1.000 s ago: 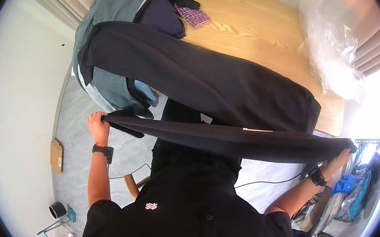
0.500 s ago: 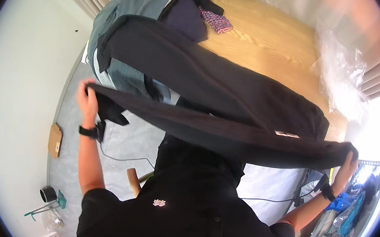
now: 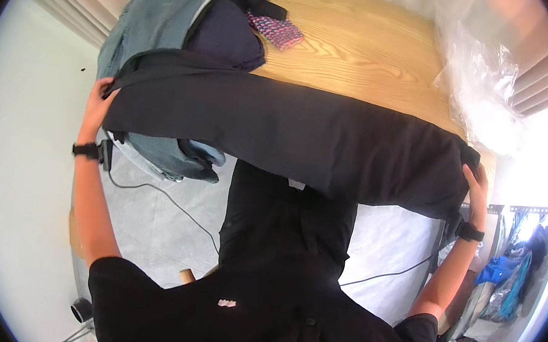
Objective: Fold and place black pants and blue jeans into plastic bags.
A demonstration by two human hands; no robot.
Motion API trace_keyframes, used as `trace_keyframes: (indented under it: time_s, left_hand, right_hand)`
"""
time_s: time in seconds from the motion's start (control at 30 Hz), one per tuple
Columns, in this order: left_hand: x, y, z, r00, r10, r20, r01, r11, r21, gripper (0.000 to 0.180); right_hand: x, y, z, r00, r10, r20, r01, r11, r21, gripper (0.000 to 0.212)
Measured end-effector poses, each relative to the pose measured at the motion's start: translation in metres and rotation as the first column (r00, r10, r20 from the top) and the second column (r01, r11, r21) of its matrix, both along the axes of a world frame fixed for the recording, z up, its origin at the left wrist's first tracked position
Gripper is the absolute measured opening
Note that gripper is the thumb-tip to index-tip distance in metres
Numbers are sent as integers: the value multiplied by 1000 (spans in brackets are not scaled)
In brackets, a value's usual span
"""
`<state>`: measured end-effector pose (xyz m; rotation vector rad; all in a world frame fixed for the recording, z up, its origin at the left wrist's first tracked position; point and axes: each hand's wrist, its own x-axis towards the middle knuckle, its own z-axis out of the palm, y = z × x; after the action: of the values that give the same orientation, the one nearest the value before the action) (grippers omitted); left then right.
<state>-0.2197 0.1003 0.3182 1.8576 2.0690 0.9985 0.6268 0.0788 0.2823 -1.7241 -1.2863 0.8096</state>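
Observation:
A pair of black trousers [image 3: 278, 128], as its long narrow legs suggest, stretches across the near side of the table, one leg laid over the other. My left hand [image 3: 98, 104] is closed on its left end, beside a heap of jeans. At the opposite end, my right hand [image 3: 477, 186] grips the edge of the cloth, fingers partly hidden by the fabric. The upper layer looks fairly smooth, with some wrinkles toward the right. Blue jeans [image 3: 163, 19] lie at the far left, partly under the black cloth.
A dark folded garment [image 3: 228, 36] and a pink-and-blue patterned cloth [image 3: 276, 31] lie on the wooden table [image 3: 362, 33]. Clear plastic wrap [image 3: 480, 86] sits at the table's right. Bagged clothes [image 3: 503, 282] fill a rack at lower right. Cables run from both wrists.
Both hands have moved up and away from me, bringing the raised trouser leg down over the other one. The held strip has spread from narrow to wide.

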Motion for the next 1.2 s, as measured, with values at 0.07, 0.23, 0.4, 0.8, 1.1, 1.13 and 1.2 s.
trace_keyframes:
  time_s: [0.07,0.23,0.4,0.8,1.1,1.13,1.2]
  left_hand:
    - [9,-13,8,991,-34,128,48,993,-106,34]
    - [20,-43,29,952,86,295,0,960,-280,34]
    - [18,-20,12,974,93,207,-67,989,-130,28]
    - [13,-12,29,959,179,221,-251,896,365,24]
    - [69,12,105,965,-65,254,83,995,-59,19]
    - [67,23,91,984,-98,151,118,985,-129,18]
    - [57,37,64,989,-147,-21,138,963,-234,18]
  right_hand:
    - [8,-17,7,990,31,-134,-37,998,-43,39]
    - [-35,-10,19,987,154,-44,-158,982,-101,32]
    - [-54,-12,13,986,166,8,-166,986,20,25]
    - [-28,-25,-1,991,-131,-35,135,927,351,27]
    - [70,-3,104,968,-201,154,121,902,413,27]
    - [84,6,92,954,-191,230,85,910,405,27]
    - [96,21,51,910,-203,360,42,912,409,24]
